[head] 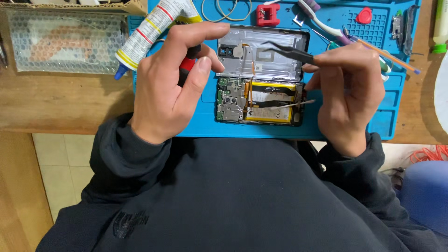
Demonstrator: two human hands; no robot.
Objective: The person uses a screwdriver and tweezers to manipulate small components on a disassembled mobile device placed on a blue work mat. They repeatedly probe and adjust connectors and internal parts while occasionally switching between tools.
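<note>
Left of the opened phone, a white glue tube leans over the blue work mat on the bench. The left hand curls narrowly around a red-and-black tool. The one phone lies mid-mat, its grey back cover just above it; its yellow battery and thin ribbon cables look fragile, best held by the frame edges. The right hand pinches one pair of black tweezers. One toothbrush lies beyond.

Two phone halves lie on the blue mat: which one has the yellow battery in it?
The nearer half, closest to the person, holds the yellow battery beside a green circuit board. The farther half is a grey, battery-less back cover.
</note>
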